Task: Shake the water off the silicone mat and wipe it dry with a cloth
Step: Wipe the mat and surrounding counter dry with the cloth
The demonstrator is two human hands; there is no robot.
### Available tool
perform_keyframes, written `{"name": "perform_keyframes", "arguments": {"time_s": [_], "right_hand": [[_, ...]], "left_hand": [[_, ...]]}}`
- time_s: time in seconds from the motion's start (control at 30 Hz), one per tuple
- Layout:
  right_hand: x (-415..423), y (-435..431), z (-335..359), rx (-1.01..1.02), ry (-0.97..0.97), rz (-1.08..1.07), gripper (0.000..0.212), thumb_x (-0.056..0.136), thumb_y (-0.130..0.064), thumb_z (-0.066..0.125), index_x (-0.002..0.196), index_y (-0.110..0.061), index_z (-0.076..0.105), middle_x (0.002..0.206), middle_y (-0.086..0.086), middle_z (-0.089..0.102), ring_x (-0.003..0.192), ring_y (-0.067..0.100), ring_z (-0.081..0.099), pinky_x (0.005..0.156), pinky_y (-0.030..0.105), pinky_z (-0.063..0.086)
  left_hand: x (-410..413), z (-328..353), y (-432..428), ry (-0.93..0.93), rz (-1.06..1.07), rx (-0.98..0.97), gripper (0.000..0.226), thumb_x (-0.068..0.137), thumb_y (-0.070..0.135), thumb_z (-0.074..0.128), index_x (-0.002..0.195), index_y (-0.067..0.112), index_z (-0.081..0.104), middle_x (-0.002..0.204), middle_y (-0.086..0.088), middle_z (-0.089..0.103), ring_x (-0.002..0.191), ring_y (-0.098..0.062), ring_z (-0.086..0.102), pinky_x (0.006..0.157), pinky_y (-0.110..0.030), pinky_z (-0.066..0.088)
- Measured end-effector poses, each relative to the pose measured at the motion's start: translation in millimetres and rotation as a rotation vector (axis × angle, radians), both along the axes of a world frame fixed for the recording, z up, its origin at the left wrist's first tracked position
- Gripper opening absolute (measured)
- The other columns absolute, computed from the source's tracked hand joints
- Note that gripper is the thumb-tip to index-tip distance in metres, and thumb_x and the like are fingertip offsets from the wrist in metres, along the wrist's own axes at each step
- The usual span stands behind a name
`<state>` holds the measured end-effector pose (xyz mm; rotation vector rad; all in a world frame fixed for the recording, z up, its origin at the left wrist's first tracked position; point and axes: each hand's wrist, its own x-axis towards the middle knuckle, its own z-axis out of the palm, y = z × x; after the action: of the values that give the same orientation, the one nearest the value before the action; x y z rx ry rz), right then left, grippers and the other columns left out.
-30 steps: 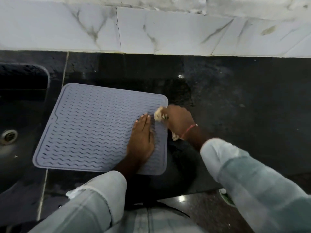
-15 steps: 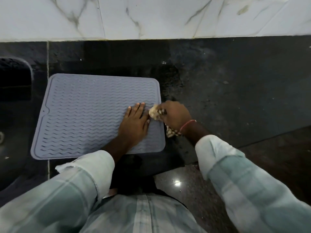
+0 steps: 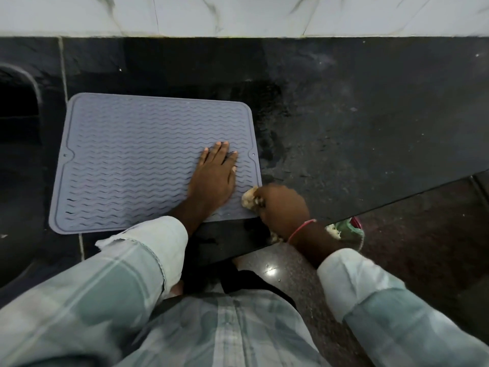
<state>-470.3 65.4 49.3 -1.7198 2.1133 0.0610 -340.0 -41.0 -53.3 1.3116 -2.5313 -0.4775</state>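
Note:
A grey silicone mat point(image 3: 132, 160) with wavy ridges lies flat on the black stone counter point(image 3: 357, 123). My left hand point(image 3: 214, 178) presses palm-down on the mat's right part, fingers together and flat. My right hand point(image 3: 280, 207) is closed around a crumpled pale cloth point(image 3: 250, 198) at the mat's near right corner, right at the counter's front edge. Most of the cloth is hidden inside the fist; a bit shows below the wrist.
A dark sink point(image 3: 18, 107) opens at the left, beside the mat's left edge. A white marble wall point(image 3: 238, 14) runs along the back. The counter shows a wet patch point(image 3: 267, 107) right of the mat. A green-and-red thing point(image 3: 349, 229) sits on the floor below the counter edge.
My right hand with the cloth has slid toward me along the mat's right edge to the near corner. My left hand stays flat on the mat. The camera has tilted downward.

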Motion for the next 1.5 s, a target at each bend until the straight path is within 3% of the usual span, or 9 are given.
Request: {"name": "perform_keyframes", "arguments": {"time_s": [0.17,0.3,0.4,0.53,0.73,0.9,1.07,1.17,1.5], "right_hand": [[33,1,-8,0.005,-0.002,0.139,0.020,0.086,-0.028,0.057,0.094,-0.011,0.063,0.099,0.013,0.065,0.092,0.034,0.063,0.074,0.037,0.049],[24,-20,2,-0.041,-0.644,-0.083,0.016,0.078,-0.030,0.070,0.077,-0.013,0.070,0.077,0.003,0.071,0.076,0.017,0.067,0.074,0.038,0.055],[38,-35,-10,-0.156,-0.994,-0.398,0.014,0.082,-0.022,0.067,0.096,-0.023,0.070,0.094,-0.009,0.072,0.090,0.006,0.067,0.091,0.037,0.053],[85,-60,-15,-0.049,-1.472,-0.477,0.030,0.093,-0.039,0.050,0.107,-0.021,0.070,0.108,-0.003,0.072,0.106,0.010,0.066,0.103,0.038,0.046],[127,-89,-13,0.326,-1.510,-0.188,0.077,0.065,-0.090,0.037,0.109,-0.035,0.067,0.105,-0.009,0.072,0.100,0.003,0.067,0.085,0.025,0.054],[128,-127,-31,-0.173,-1.063,-0.178,0.043,0.093,-0.054,0.044,0.089,-0.018,0.067,0.081,-0.002,0.066,0.081,0.015,0.062,0.076,0.033,0.050],[144,-140,-77,-0.392,-0.354,-0.098,0.047,0.097,-0.036,0.039,0.137,-0.013,0.046,0.142,0.009,0.048,0.135,0.025,0.038,0.114,0.037,0.023],[152,-130,-97,-0.375,-0.032,0.048,0.059,0.092,-0.036,0.029,0.141,-0.005,0.040,0.148,0.017,0.041,0.140,0.031,0.033,0.116,0.049,0.016],[152,-136,-94,-0.324,0.056,-0.098,0.064,0.090,-0.036,0.026,0.143,-0.002,0.035,0.152,0.021,0.031,0.142,0.036,0.026,0.117,0.053,0.016]], "left_hand": [[2,5,0,0.310,0.085,0.177,0.041,0.095,0.022,0.042,0.130,0.006,0.058,0.142,-0.015,0.050,0.138,-0.027,0.039,0.120,-0.038,0.015],[9,45,8,0.685,0.407,0.459,0.026,0.096,0.019,0.056,0.117,0.010,0.067,0.116,-0.002,0.067,0.108,-0.005,0.059,0.099,-0.017,0.045],[27,68,18,0.896,0.892,0.422,0.026,0.090,0.040,0.061,0.105,0.019,0.067,0.102,0.003,0.070,0.095,-0.011,0.065,0.091,-0.032,0.053],[47,83,38,1.062,0.976,0.789,0.042,0.082,0.057,0.062,0.110,0.025,0.065,0.104,0.001,0.073,0.097,-0.015,0.069,0.092,-0.042,0.053],[110,107,21,0.944,0.906,0.801,0.024,0.091,0.033,0.062,0.112,0.023,0.066,0.102,-0.002,0.074,0.095,-0.019,0.071,0.093,-0.044,0.054],[161,83,-33,0.229,0.826,0.230,0.031,0.092,0.029,0.056,0.120,0.014,0.059,0.114,-0.011,0.058,0.102,-0.029,0.060,0.085,-0.036,0.048],[168,48,-79,0.080,0.547,0.139,0.054,0.093,0.036,0.056,0.143,0.025,0.041,0.129,-0.010,0.046,0.108,-0.027,0.054,0.089,-0.037,0.046],[145,33,-92,0.064,0.417,0.089,0.044,0.094,0.033,0.055,0.137,0.027,0.051,0.129,-0.008,0.049,0.110,-0.026,0.051,0.089,-0.034,0.043],[139,37,-117,-0.178,-0.012,-0.044,0.044,0.100,0.038,0.041,0.141,0.021,0.044,0.141,-0.006,0.043,0.124,-0.026,0.046,0.100,-0.038,0.040]]}}
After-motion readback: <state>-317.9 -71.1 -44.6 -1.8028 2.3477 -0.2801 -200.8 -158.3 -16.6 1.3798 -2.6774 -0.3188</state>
